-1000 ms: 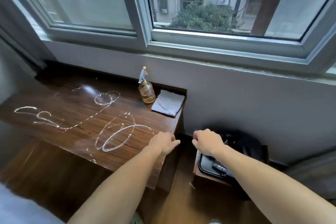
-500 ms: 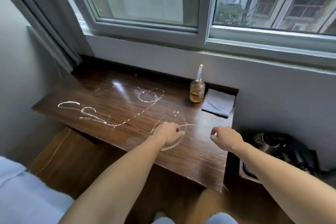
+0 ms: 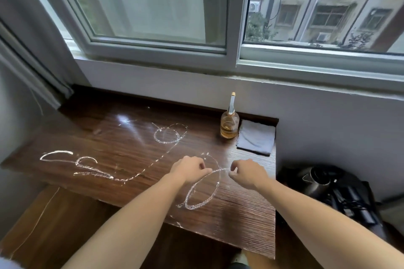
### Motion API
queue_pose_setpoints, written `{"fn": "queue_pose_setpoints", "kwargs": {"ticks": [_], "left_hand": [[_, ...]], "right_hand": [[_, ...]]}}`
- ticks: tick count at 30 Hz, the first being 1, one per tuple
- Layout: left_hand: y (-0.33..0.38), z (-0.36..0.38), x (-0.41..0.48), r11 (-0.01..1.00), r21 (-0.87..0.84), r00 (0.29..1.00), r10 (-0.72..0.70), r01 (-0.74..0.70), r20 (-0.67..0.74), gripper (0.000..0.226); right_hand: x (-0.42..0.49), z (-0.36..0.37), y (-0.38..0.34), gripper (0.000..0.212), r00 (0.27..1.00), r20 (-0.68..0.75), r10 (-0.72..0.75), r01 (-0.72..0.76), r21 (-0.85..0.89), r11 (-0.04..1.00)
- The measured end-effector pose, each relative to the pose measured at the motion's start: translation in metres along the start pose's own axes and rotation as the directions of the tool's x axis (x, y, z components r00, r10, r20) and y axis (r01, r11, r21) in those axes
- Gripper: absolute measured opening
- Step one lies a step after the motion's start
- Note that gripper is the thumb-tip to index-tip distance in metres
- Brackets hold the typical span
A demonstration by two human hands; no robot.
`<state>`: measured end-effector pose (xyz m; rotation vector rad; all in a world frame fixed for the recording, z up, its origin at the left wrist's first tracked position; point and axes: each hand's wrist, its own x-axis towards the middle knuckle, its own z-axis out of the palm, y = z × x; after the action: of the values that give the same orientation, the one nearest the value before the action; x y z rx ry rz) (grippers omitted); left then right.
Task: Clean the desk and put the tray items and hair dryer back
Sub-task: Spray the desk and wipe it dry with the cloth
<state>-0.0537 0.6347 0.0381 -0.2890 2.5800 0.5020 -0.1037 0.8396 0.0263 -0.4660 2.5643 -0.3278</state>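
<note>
We've got the dark wood desk (image 3: pixel 122 146) under the window (image 3: pixel 153 6), filling most of the view from 9 o'clock to the middle. All over it runs a whitish squiggly trail (image 3: pixel 168 135) of loops, from 9 o'clock across to about 5 o'clock of center. Off the desk's right end, at 4 o'clock, sits a black tray (image 3: pixel 369 209) low down with a dark kettle (image 3: pixel 317 181) and some black bits we can't make out; whether the hair dryer is among them we can't tell. At the back right corner of the desk, about 1 o'clock from our hands, a folded grey cloth (image 3: pixel 256 137) lies just beside an amber spray bottle (image 3: pixel 229 125), bottle to its left, standing upright. Our left hand (image 3: pixel 189 169) and right hand (image 3: pixel 248 172) hover close together over the trail near the desk's front right, both curled with fingertips pinched; whether they've actually got hold of anything, can't tell.
</note>
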Motion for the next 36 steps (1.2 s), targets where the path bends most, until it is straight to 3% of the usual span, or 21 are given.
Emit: {"fn": "queue_pose_setpoints", "kwargs": {"ticks": [7, 16, 21, 26, 30, 36], "left_hand": [[0.011, -0.024, 0.053, 0.994, -0.097, 0.998, 0.039, -0.043, -0.040, 0.051], [0.042, -0.058, 0.176, 0.952, -0.189, 0.955, 0.195, -0.239, -0.226, 0.102], [0.068, -0.068, 0.229, 0.896, -0.255, 0.913, 0.289, -0.364, -0.288, 0.110], [0.076, -0.055, 0.254, 0.826, -0.347, 0.890, 0.362, -0.443, -0.276, 0.098], [0.077, -0.041, 0.262, 0.767, -0.464, 0.893, 0.337, -0.444, -0.297, 0.069], [0.083, -0.034, 0.253, 0.724, -0.482, 0.863, 0.343, -0.494, -0.370, 0.047]], "right_hand": [[0.030, -0.009, 0.002, 0.028, 0.999, 0.014, 0.043, -0.044, 0.062, 0.997], [0.058, 0.013, 0.021, 0.030, 0.963, 0.033, 0.267, -0.268, 0.172, 0.948], [0.060, 0.024, 0.025, 0.027, 0.932, 0.016, 0.362, -0.356, 0.223, 0.908], [0.056, 0.032, 0.022, 0.027, 0.917, 0.015, 0.398, -0.388, 0.261, 0.884], [0.054, 0.034, 0.024, 0.028, 0.909, 0.022, 0.417, -0.406, 0.277, 0.871], [0.065, 0.035, 0.038, 0.031, 0.894, 0.023, 0.447, -0.435, 0.278, 0.857]]}}
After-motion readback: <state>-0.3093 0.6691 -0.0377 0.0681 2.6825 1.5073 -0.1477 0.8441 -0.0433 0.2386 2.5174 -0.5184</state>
